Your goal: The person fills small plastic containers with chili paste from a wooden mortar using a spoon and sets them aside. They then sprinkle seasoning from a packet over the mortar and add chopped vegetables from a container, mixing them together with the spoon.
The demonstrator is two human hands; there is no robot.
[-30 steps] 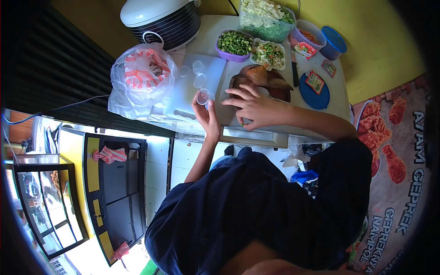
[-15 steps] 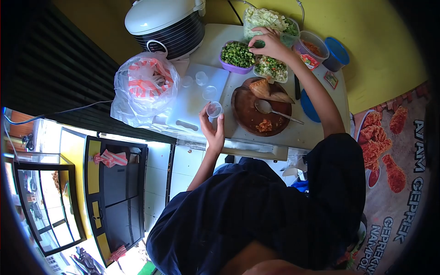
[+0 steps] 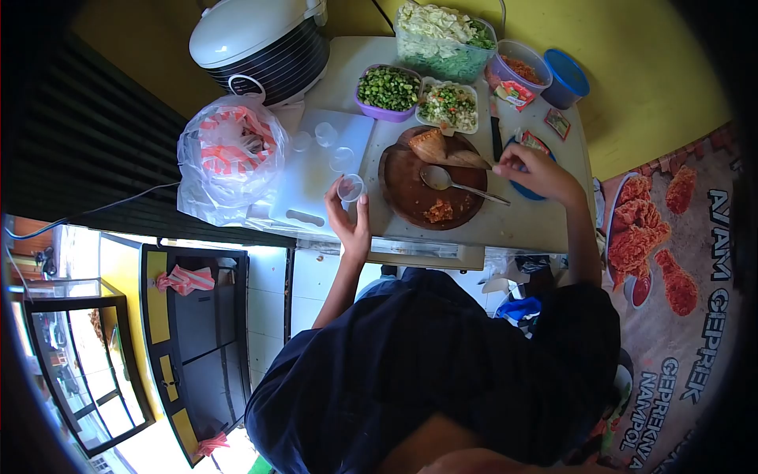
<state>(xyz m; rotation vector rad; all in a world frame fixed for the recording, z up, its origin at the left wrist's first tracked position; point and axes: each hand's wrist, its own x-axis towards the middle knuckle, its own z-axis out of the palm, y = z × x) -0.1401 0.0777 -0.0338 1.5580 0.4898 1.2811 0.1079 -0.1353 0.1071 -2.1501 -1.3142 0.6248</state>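
A small clear plastic cup [image 3: 350, 188] is held between the thumb and fingers of my left hand [image 3: 350, 221], beside the white cutting board [image 3: 316, 201]. Several more clear cups stand on that board. My right hand [image 3: 533, 170] is closed, its fingertips pinched at the end of the wooden pestle [image 3: 462, 156], right of the brown mortar [image 3: 403, 189]; I cannot make out whether they grip it. In the mortar lie a metal spoon [image 3: 470, 188] and some orange-red paste [image 3: 439, 210]. Chopped green vegetables [image 3: 388, 88] fill a purple tub behind it, next to a tray of mixed chopped vegetables [image 3: 448, 107].
A rice cooker [image 3: 264, 51] and a plastic bag [image 3: 233, 158] are at the left. Along the back stand a cabbage container [image 3: 444, 51], a tub of orange shreds [image 3: 523, 69] and a blue-lidded tub [image 3: 566, 77]. A black-handled knife [image 3: 496, 138] lies near a blue plate [image 3: 527, 190].
My right hand has moved from above the vegetable containers toward me, to the right side of the mortar. My left hand still holds the cup. The whole view has shifted slightly.
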